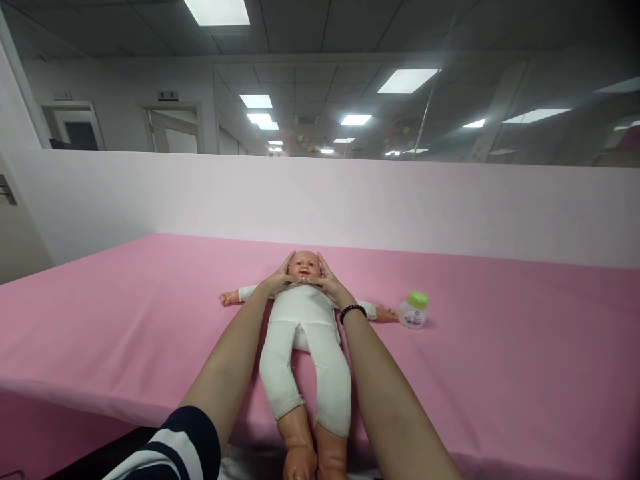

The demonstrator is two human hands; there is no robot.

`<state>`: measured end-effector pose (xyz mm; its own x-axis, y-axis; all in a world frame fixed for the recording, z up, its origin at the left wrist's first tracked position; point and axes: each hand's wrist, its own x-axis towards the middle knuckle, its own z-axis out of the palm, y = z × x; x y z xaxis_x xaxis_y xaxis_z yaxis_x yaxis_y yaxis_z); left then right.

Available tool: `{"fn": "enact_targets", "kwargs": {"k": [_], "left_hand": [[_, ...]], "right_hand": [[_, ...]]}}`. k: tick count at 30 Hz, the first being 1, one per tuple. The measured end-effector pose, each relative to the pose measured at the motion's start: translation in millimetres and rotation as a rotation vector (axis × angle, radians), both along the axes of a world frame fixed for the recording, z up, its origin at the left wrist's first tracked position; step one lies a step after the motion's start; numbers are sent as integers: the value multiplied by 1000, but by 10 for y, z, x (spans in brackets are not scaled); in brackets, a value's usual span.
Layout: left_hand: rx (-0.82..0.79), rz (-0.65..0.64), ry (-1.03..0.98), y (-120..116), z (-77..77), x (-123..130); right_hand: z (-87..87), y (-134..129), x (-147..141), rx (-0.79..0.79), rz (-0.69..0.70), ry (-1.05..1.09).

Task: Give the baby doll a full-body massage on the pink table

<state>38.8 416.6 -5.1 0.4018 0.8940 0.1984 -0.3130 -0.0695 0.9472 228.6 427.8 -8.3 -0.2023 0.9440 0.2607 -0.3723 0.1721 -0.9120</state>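
A baby doll (303, 303) with a white cloth body lies on its back on the pink-covered table, head away from me, arms spread out. My left hand (283, 275) rests along one side of the doll's head, fingers stretched upward beside the cheek. Along the other side lies my right hand (330, 280), its fingers also straight. Both thumbs point inward and meet at the doll's chin, just below the mouth. The far side of each hand's fingers is partly hidden by the head.
A small clear jar (413, 311) with a green lid stands by the doll's hand on the right. Pink cloth covers the table (500, 347). Behind it rises a white low wall (350, 203) with glass above. A door (15, 227) is at the left.
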Motion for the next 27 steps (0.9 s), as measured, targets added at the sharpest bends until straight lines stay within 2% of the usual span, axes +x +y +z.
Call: {"fn": "enact_targets", "kwargs": {"k": [4,12,16,19,27], "left_hand": [[23,-25,-42,35,-27,-12],[101,81,100,-76,40,9],[58,9,22,25,-24,-3],[24,1,-2,76,-63,-10],[34,21,35,-62,9,20]], "right_hand": [[1,3,-17,8,-20,2],[-20,-53,0,21,-38,-9],[1,-65,1,31,-47,-18],[14,-72,0,30,-42,-25],[8,-81,28,8,-17,-36]]}}
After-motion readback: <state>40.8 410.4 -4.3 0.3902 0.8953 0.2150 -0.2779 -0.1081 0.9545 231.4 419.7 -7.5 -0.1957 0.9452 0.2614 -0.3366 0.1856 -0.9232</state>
